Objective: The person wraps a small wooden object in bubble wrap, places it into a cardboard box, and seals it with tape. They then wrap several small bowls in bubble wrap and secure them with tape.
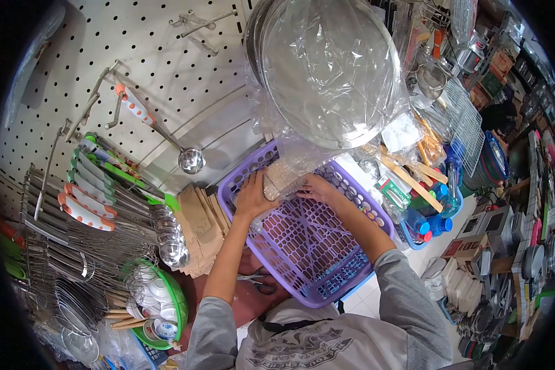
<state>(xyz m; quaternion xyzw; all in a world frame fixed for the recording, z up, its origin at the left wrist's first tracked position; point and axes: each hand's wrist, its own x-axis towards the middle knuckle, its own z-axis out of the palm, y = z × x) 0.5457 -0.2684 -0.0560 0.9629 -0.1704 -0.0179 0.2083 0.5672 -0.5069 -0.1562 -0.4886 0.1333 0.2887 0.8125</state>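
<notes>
A purple plastic basket [317,300] with a holed rim stands in front of me. Over its far end, my left hand [253,196] grips a crinkled clear plastic packet [282,176] with something light brown in it; what that is I cannot make out. On the packet's other side, my right hand [317,188] has its fingers bent and pinches the plastic edge. Just beyond both hands hang large round metal pans or trays [330,74] wrapped in clear plastic.
On the pegboard [160,37] hangs a ladle [191,160] with an orange-dotted handle. More utensils [92,209] crowd the left side. Folded brown paper bags [197,228] stand beside the basket. A green basket [177,296] holds bowls. Scissors [265,287] lie near me. Bottles [438,223] stand right.
</notes>
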